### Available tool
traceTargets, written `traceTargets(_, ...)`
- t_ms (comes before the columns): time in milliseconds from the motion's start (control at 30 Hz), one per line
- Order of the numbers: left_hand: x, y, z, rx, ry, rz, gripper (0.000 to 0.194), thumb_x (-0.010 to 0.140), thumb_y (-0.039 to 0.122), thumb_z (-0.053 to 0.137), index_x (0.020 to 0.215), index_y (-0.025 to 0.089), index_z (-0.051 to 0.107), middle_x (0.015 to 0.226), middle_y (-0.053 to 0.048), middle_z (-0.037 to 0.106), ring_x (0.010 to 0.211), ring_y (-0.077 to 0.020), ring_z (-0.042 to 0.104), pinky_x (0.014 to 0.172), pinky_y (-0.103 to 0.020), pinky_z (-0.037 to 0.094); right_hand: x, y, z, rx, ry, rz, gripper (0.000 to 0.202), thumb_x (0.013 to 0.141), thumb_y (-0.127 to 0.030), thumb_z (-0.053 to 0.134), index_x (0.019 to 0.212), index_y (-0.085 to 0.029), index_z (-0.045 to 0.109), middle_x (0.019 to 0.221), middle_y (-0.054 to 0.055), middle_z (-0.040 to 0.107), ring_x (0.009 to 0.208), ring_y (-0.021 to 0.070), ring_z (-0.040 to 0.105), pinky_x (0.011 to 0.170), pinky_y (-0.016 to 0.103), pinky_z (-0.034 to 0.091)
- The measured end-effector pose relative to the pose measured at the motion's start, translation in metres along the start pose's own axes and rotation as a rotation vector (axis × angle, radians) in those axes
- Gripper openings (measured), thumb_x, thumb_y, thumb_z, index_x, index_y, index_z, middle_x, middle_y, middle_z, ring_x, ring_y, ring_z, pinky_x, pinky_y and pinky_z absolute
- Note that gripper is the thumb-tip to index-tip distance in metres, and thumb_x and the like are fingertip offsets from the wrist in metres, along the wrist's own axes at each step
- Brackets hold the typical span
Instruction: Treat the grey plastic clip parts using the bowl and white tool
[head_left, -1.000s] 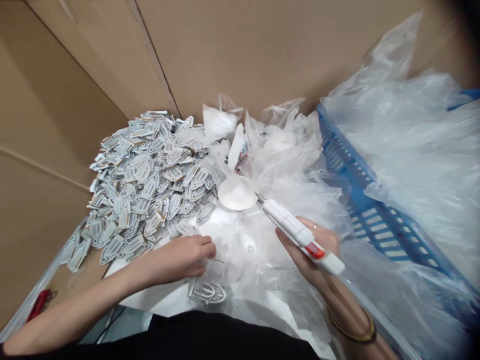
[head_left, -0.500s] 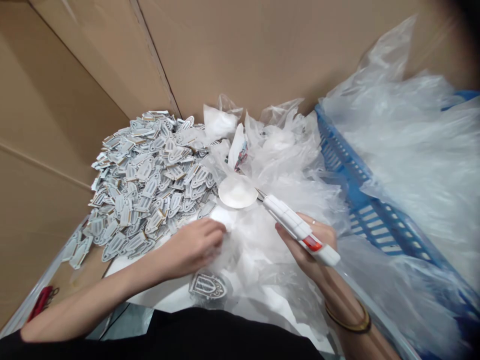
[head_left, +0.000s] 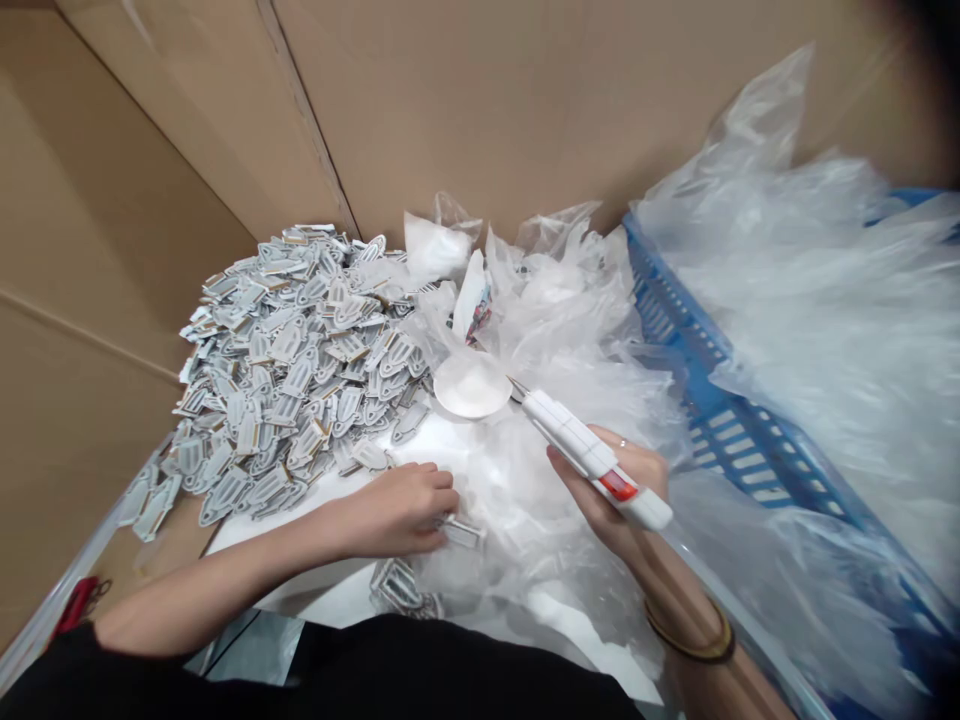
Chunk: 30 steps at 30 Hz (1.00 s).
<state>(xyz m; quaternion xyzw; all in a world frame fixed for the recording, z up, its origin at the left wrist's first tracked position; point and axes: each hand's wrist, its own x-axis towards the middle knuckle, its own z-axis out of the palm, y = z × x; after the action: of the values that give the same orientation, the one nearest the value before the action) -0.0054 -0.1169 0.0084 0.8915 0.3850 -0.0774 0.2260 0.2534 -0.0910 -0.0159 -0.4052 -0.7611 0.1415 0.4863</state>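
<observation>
My left hand (head_left: 409,508) is closed on a small grey metal piece (head_left: 465,531) that sticks out past the fingertips, above thin clear plastic. Just below it, a dark and silver patterned piece (head_left: 405,585) lies on the white surface, partly under clear plastic. My right hand (head_left: 626,480) is wrapped round a white-handled tool (head_left: 574,435) with a slim pointed metal tip and a red-orange part. Its tip is beside the rim of a round white dish (head_left: 471,388). The exact kind of tool cannot be made out.
A large heap of flat grey metal pieces (head_left: 292,350) covers the left side. Crumpled clear plastic bags (head_left: 570,320) lie at the back and right. A blue basket (head_left: 742,440) overflows with plastic bags. Cardboard walls (head_left: 480,100) stand behind. Red-handled scissors (head_left: 79,605) lie far left.
My left hand has moved slightly down and right, and a grey metal piece now shows in its fingers. The patterned piece below has shifted. My right hand has barely moved.
</observation>
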Motion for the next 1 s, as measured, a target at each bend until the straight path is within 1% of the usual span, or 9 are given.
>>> traceTargets(67, 0.001, -0.003, 0.005, 0.017, 0.066, -0.019, 0.014, 0.081, 0.012, 0.062, 0.093, 0.019, 0.059, 0.096, -0.004, 0.064, 0.083, -0.0183, 0.06, 0.068, -0.027, 0.044, 0.001, 0.0, 0.0, 0.007, 0.011, 0.001, 0.033, 0.088, -0.019, 0.062, 0.059, -0.02, 0.045, 0.057, -0.004, 0.046, 0.047, 0.0079, 0.046, 0.047, 0.021, 0.036)
traceTargets(167, 0.0, -0.008, 0.012, 0.198, 0.252, -0.049, 0.011, 0.084, 0.01, 0.057, 0.092, 0.018, 0.056, 0.094, -0.005, 0.063, 0.081, -0.0195, 0.056, 0.066, -0.029, 0.041, 0.001, 0.0, 0.0, 0.012, 0.024, -0.002, 0.034, 0.088, -0.018, 0.062, 0.059, -0.019, 0.045, 0.056, -0.004, 0.045, 0.047, 0.0075, 0.045, 0.046, 0.021, 0.035)
traceTargets(233, -0.002, -0.011, 0.015, 0.291, 0.32, -0.016, 0.003, 0.09, 0.02, 0.058, 0.09, 0.018, 0.056, 0.092, -0.007, 0.064, 0.081, -0.0209, 0.055, 0.067, -0.031, 0.04, 0.0, 0.001, 0.001, 0.002, 0.02, -0.003, 0.033, 0.088, -0.018, 0.061, 0.059, -0.02, 0.046, 0.057, -0.004, 0.047, 0.048, 0.0078, 0.047, 0.047, 0.021, 0.036)
traceTargets(300, -0.004, -0.012, 0.016, 0.26, 0.328, 0.043, 0.02, 0.093, 0.038, 0.06, 0.091, 0.018, 0.057, 0.092, -0.007, 0.064, 0.081, -0.0211, 0.055, 0.067, -0.031, 0.041, -0.001, 0.002, 0.001, -0.006, 0.009, 0.0, 0.031, 0.088, -0.018, 0.06, 0.06, -0.02, 0.047, 0.057, -0.004, 0.048, 0.049, 0.0083, 0.048, 0.048, 0.021, 0.037)
traceTargets(367, -0.006, -0.012, 0.016, 0.17, 0.323, 0.087, 0.026, 0.094, 0.044, 0.058, 0.091, 0.018, 0.059, 0.091, -0.006, 0.064, 0.08, -0.0196, 0.057, 0.067, -0.03, 0.042, 0.0, 0.002, 0.001, -0.015, 0.002, 0.002, 0.032, 0.088, -0.019, 0.06, 0.06, -0.02, 0.047, 0.056, -0.004, 0.048, 0.049, 0.0084, 0.048, 0.048, 0.022, 0.037)
traceTargets(533, -0.01, -0.009, 0.008, 0.104, 0.508, 0.164, 0.019, 0.099, 0.025, 0.053, 0.085, 0.018, 0.064, 0.085, -0.003, 0.068, 0.077, -0.0151, 0.06, 0.069, -0.027, 0.042, 0.002, 0.001, 0.001, -0.023, -0.001, -0.008, 0.035, 0.088, -0.019, 0.06, 0.057, -0.02, 0.044, 0.056, -0.004, 0.046, 0.046, 0.0077, 0.045, 0.046, 0.022, 0.034)
traceTargets(700, -0.012, -0.004, -0.006, 0.117, 0.717, 0.138, 0.016, 0.096, 0.021, 0.057, 0.083, 0.016, 0.064, 0.075, -0.002, 0.066, 0.068, -0.0138, 0.058, 0.066, -0.026, 0.042, 0.001, 0.001, 0.001, 0.001, 0.025, 0.001, 0.034, 0.088, -0.019, 0.062, 0.058, -0.02, 0.046, 0.057, -0.004, 0.047, 0.048, 0.0077, 0.047, 0.047, 0.021, 0.036)
traceTargets(900, -0.013, 0.005, -0.019, -0.222, 0.692, 0.026, 0.026, 0.093, 0.026, 0.062, 0.069, 0.016, 0.057, 0.061, 0.003, 0.054, 0.055, -0.0083, 0.05, 0.053, -0.02, 0.037, 0.0, 0.004, 0.001, 0.007, 0.06, 0.014, 0.03, 0.087, -0.02, 0.064, 0.06, -0.019, 0.051, 0.058, -0.004, 0.05, 0.049, 0.0086, 0.05, 0.049, 0.021, 0.039)
traceTargets(1000, -0.017, 0.008, -0.033, -0.268, 0.71, -0.013, 0.026, 0.094, 0.022, 0.059, 0.069, 0.016, 0.056, 0.062, 0.003, 0.055, 0.056, -0.0079, 0.05, 0.054, -0.019, 0.038, -0.001, 0.005, 0.001, -0.012, 0.066, 0.037, 0.028, 0.087, -0.022, 0.065, 0.061, -0.019, 0.055, 0.059, -0.002, 0.056, 0.049, 0.0096, 0.054, 0.051, 0.022, 0.041)
